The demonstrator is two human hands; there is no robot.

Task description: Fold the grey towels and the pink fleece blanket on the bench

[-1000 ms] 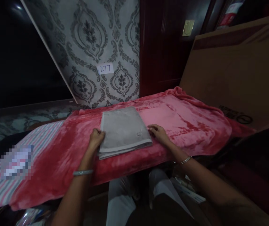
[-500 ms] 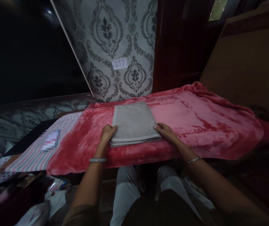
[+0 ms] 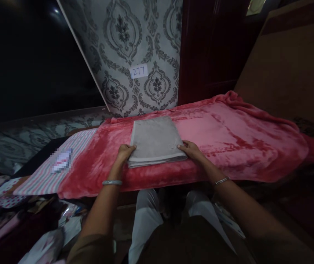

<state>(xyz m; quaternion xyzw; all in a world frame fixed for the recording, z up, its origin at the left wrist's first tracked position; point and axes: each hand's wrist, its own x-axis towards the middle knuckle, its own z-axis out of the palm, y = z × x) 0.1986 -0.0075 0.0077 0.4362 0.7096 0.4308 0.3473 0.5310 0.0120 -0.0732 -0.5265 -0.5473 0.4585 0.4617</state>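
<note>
A folded grey towel [image 3: 157, 137] with a pale edge strip and a small mark near its front right corner lies flat on a red plush blanket [image 3: 228, 146]. My left hand [image 3: 125, 152] pinches the towel's left edge near the front, thumb on top and fingers beneath. On the opposite side, my right hand [image 3: 191, 149] grips the right edge the same way, with the thumb close to the small mark. The undersides of both hands' fingers are hidden by the towel and blanket.
Left of the blanket is a striped cloth [image 3: 43, 179] with a small blurred packet [image 3: 61, 160] on it. A large dark screen [image 3: 36, 55] stands behind. A brown board [image 3: 291, 62] leans at the right. Clothes and bags [image 3: 45, 247] lie below left.
The view has shifted slightly. Both hands keep hold of the towel's side edges, and the right hand sits marginally further left. The towel stays folded and flat.
</note>
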